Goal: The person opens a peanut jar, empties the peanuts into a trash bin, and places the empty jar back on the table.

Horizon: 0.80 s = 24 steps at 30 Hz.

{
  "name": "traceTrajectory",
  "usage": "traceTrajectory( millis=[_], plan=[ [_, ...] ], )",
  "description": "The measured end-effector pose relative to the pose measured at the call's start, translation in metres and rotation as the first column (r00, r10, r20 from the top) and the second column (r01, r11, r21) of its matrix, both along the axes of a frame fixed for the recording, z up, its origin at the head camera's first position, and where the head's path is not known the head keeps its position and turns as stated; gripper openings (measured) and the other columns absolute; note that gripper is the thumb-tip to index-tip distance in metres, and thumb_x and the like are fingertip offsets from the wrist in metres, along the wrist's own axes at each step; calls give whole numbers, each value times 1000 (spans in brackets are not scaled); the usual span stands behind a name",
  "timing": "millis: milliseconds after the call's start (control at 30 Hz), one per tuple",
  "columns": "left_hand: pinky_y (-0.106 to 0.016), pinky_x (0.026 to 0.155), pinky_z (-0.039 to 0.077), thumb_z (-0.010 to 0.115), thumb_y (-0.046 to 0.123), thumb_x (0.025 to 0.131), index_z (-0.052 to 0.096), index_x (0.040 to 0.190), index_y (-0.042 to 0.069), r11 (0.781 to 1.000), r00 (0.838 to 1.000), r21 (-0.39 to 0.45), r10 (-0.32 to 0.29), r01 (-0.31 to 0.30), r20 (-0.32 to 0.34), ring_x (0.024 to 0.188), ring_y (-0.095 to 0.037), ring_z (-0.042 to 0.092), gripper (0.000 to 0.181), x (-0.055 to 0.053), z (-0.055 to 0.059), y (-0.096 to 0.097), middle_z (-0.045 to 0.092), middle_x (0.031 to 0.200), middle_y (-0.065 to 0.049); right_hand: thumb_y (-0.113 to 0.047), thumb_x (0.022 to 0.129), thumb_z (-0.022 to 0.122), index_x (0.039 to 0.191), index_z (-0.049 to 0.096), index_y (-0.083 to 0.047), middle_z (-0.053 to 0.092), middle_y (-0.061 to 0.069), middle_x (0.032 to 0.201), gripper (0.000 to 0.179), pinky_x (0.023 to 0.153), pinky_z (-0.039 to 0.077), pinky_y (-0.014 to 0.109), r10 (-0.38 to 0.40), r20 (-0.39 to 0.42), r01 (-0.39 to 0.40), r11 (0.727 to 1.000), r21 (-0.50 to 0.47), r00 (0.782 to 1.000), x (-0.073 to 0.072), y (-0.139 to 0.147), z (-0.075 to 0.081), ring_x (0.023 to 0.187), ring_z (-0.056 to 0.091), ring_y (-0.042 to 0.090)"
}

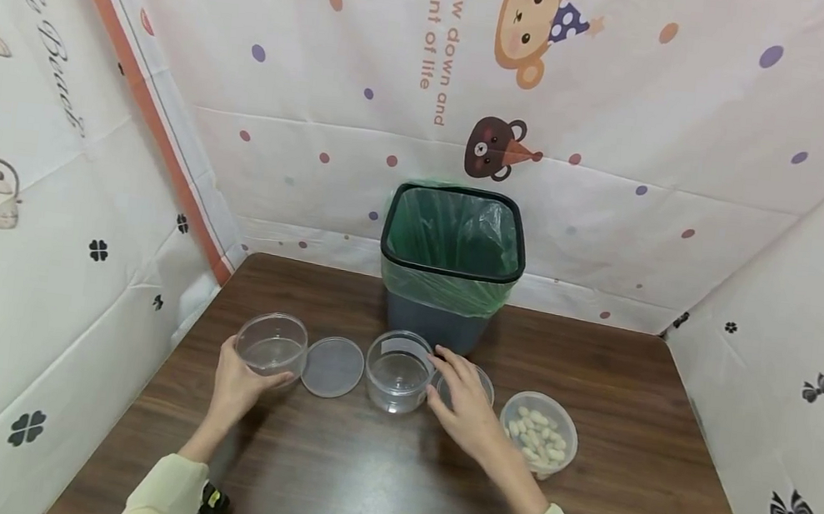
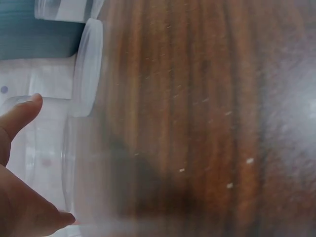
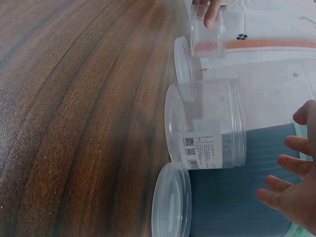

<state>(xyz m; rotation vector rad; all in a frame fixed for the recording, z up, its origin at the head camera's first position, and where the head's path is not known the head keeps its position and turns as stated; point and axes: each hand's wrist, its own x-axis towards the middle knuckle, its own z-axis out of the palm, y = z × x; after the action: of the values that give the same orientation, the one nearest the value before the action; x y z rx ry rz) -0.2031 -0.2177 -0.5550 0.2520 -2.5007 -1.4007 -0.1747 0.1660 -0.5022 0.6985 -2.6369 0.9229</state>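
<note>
My left hand (image 1: 239, 381) grips a clear round plastic jar (image 1: 275, 328) at the left of the row, thumb and fingers around its side. Beside that jar lies a translucent round lid (image 1: 333, 367). In the middle stands a second clear jar (image 1: 399, 377), whose white printed label (image 3: 201, 150) shows in the right wrist view. My right hand (image 1: 467, 409) is spread just right of this jar, fingers apart with nothing between them. Beneath the right hand, another round lid (image 1: 486, 385) is partly hidden. Nearer the right forearm, a tub (image 1: 572, 441) holds several pale oval pieces (image 1: 538, 436).
Behind the middle jar stands a dark bin (image 1: 424, 317) with a black rim and a green liner bag (image 1: 453, 228). All of this rests on a brown wooden table (image 1: 358, 486). Printed white cloth walls (image 1: 300, 170) close off the back and sides.
</note>
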Motion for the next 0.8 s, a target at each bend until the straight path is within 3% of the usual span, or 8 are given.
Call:
traceTrajectory(
  millis=[233, 433, 633, 800],
  plan=[
    [-61, 111, 33, 99, 10, 59, 25, 149, -12, 999, 999, 30, 31, -30, -17, 133, -52, 41, 118, 2, -11, -2, 38, 145, -36, -18, 99, 64, 142, 58, -6, 48, 16, 152, 45, 107, 40, 63, -19, 19, 19, 1000, -9, 1000, 2, 3, 1, 139, 43, 42],
    [-62, 109, 36, 99, 12, 60, 23, 149, -11, 998, 998, 29, 59, -60, 24, 131, -53, 43, 120, 2, -18, -8, 42, 142, -38, -19, 101, 63, 143, 57, -6, 46, 18, 153, 45, 108, 39, 64, -29, 41, 30, 999, -16, 999, 3, 4, 2, 140, 41, 41],
    [-64, 110, 34, 98, 18, 63, 19, 152, -8, 997, 995, 43, 65, -68, 69, 134, -54, 40, 123, 4, -18, -12, 39, 145, -38, -20, 101, 62, 145, 55, -7, 45, 17, 154, 46, 110, 38, 62, -54, 69, 54, 998, -7, 996, 3, 9, -1, 142, 39, 38],
    [-63, 110, 34, 99, 15, 61, 22, 151, -9, 995, 995, 34, 95, -96, 37, 134, -53, 41, 120, 4, -17, -14, 41, 144, -38, -20, 102, 61, 144, 55, -6, 44, 17, 154, 46, 108, 42, 59, -56, 73, 58, 998, -14, 996, 3, 13, -2, 142, 39, 37]
  ],
)
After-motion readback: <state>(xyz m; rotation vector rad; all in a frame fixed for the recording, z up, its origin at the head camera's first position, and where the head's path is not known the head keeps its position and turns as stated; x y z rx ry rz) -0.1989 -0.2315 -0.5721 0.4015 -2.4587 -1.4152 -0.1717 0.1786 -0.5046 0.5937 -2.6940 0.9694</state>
